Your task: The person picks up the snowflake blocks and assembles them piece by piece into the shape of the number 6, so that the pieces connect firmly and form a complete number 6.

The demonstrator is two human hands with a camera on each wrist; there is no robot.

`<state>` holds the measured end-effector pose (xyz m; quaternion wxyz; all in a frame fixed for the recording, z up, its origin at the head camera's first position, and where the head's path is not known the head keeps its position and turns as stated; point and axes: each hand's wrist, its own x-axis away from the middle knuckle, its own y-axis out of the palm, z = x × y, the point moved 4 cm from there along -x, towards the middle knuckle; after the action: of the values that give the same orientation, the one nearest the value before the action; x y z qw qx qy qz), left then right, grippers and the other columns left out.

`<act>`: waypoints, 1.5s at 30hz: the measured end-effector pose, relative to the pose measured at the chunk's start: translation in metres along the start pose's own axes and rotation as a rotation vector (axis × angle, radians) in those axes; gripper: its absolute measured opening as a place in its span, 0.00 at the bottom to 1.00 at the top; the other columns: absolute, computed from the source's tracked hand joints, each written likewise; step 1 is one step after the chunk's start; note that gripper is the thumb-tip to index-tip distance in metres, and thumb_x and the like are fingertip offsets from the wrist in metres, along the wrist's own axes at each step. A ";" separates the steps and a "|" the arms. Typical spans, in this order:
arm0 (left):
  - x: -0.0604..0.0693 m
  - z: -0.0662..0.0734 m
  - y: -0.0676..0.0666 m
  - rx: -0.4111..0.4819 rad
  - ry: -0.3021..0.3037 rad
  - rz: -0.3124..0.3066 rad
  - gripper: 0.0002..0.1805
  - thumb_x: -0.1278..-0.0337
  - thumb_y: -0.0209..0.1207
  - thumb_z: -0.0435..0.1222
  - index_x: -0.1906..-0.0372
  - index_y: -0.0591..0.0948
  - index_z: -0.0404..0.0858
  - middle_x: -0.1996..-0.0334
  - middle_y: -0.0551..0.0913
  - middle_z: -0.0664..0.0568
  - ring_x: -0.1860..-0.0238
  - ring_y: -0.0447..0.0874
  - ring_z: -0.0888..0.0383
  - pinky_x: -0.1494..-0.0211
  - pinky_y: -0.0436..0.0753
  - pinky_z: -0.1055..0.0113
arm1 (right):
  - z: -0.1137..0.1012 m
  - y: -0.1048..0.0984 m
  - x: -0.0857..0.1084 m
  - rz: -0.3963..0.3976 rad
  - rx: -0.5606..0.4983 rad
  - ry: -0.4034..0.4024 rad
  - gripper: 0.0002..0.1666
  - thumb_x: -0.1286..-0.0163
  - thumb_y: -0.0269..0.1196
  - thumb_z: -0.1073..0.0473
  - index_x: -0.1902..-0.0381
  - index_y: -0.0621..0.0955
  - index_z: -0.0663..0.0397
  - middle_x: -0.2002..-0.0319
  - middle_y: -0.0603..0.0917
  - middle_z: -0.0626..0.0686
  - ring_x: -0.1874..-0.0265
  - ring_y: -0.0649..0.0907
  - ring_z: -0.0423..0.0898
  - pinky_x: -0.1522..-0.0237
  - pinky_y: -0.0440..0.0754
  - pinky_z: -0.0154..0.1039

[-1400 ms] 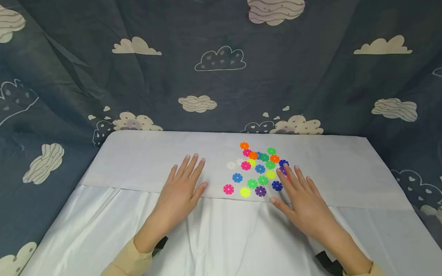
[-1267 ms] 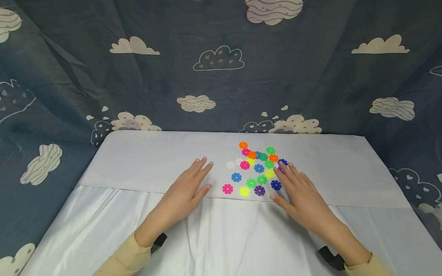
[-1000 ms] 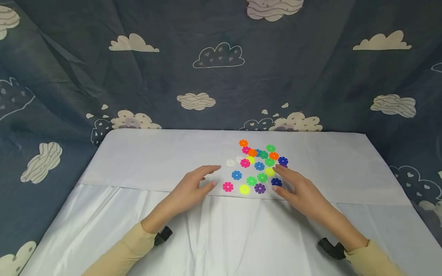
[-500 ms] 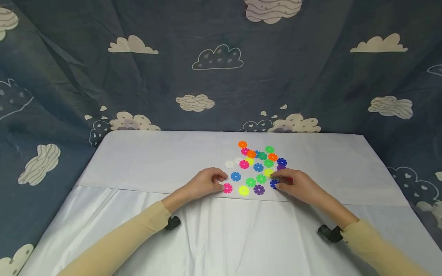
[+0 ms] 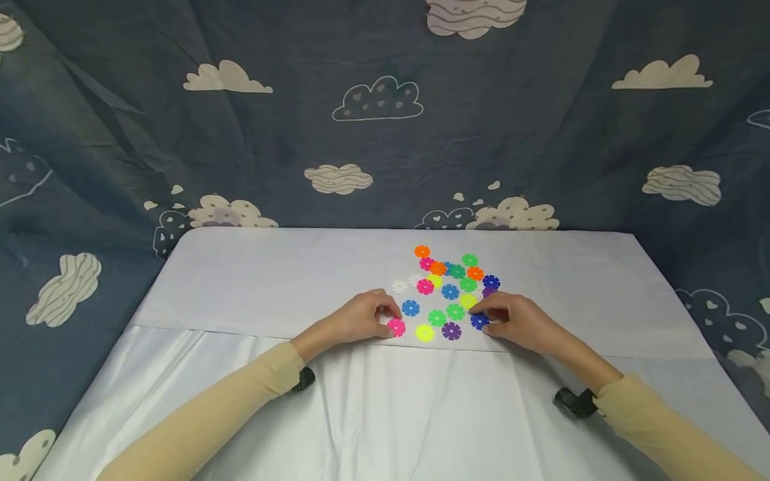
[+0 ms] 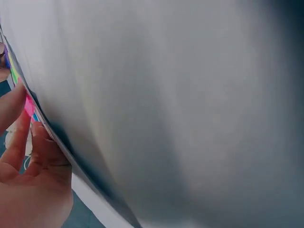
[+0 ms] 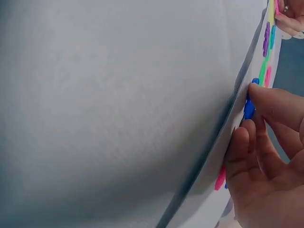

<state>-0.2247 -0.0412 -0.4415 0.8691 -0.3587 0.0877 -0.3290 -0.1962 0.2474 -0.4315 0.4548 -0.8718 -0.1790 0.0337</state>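
Several notched plastic snowflake discs lie flat on the white cloth, seen in the head view. My left hand (image 5: 355,319) has thumb and forefinger at the edges of a pink snowflake disc (image 5: 396,327), the nearest one on the left. Between thumb and fingers of my right hand (image 5: 526,322) is a dark blue snowflake disc (image 5: 479,321) at the group's right side. The left wrist view shows the pink disc (image 6: 29,105) between the fingertips; the right wrist view shows the dark blue disc (image 7: 250,107) under the thumb. Both discs appear to be at the table surface.
Near the hands lie a yellow disc (image 5: 424,333), a purple disc (image 5: 452,331) and a light blue disc (image 5: 411,308). Two white discs (image 5: 400,286) blend into the cloth. A dark cloud-patterned curtain (image 5: 289,147) hangs behind the table.
From spread fingers, both hands have curled in. The left hand moved right to the pink disc; the right hand closed in on the dark blue disc. The other discs stay in place.
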 end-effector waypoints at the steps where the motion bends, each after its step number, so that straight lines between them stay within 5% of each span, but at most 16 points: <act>1: 0.000 0.000 0.000 0.013 0.000 0.002 0.12 0.49 0.70 0.31 0.59 0.84 0.45 0.65 0.78 0.56 0.65 0.73 0.59 0.61 0.74 0.68 | 0.000 0.000 0.000 0.001 0.001 0.008 0.21 0.40 0.72 0.64 0.48 0.85 0.48 0.60 0.81 0.48 0.62 0.74 0.47 0.62 0.78 0.37; 6: 0.003 0.005 -0.001 0.074 -0.007 0.022 0.11 0.48 0.68 0.28 0.62 0.81 0.43 0.70 0.79 0.55 0.67 0.74 0.58 0.61 0.74 0.66 | 0.001 -0.004 0.003 0.034 0.008 0.019 0.20 0.42 0.73 0.64 0.50 0.86 0.50 0.65 0.79 0.48 0.65 0.74 0.47 0.66 0.76 0.34; 16: 0.016 0.003 -0.004 0.177 -0.119 0.135 0.02 0.38 0.63 0.32 0.64 0.84 0.38 0.74 0.80 0.54 0.71 0.75 0.59 0.63 0.75 0.65 | -0.004 -0.006 0.016 0.086 -0.067 0.055 0.11 0.37 0.70 0.65 0.57 0.86 0.50 0.63 0.83 0.48 0.64 0.76 0.47 0.63 0.79 0.34; 23: 0.034 0.002 -0.006 0.341 -0.205 0.211 0.03 0.39 0.63 0.33 0.64 0.82 0.37 0.75 0.80 0.46 0.75 0.74 0.56 0.70 0.74 0.66 | -0.028 -0.002 0.033 0.147 -0.140 0.047 0.14 0.36 0.67 0.68 0.53 0.86 0.51 0.58 0.85 0.47 0.64 0.79 0.48 0.69 0.81 0.35; 31: 0.057 0.010 -0.010 0.512 -0.225 0.300 0.04 0.38 0.62 0.32 0.61 0.82 0.35 0.71 0.83 0.41 0.72 0.77 0.49 0.68 0.76 0.64 | -0.068 -0.002 0.053 0.263 -0.309 0.050 0.16 0.34 0.67 0.66 0.48 0.83 0.51 0.59 0.83 0.50 0.63 0.83 0.48 0.62 0.84 0.35; 39: 0.081 0.026 -0.014 0.512 -0.276 0.403 0.03 0.41 0.63 0.30 0.64 0.81 0.35 0.73 0.82 0.42 0.72 0.78 0.45 0.67 0.78 0.62 | -0.098 0.007 0.062 0.321 -0.471 0.056 0.15 0.34 0.67 0.67 0.51 0.80 0.52 0.64 0.82 0.53 0.66 0.84 0.56 0.62 0.85 0.41; 45: 0.090 0.039 -0.012 0.549 -0.277 0.377 0.04 0.42 0.64 0.32 0.66 0.81 0.35 0.74 0.83 0.42 0.74 0.78 0.45 0.69 0.78 0.61 | -0.110 0.014 0.062 0.308 -0.520 0.010 0.14 0.33 0.66 0.67 0.52 0.82 0.49 0.63 0.83 0.51 0.65 0.84 0.57 0.61 0.85 0.38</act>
<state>-0.1470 -0.0827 -0.3974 0.9821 -0.1304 -0.0581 -0.1225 -0.1096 0.1758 -0.3724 0.2069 -0.9760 -0.0451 0.0508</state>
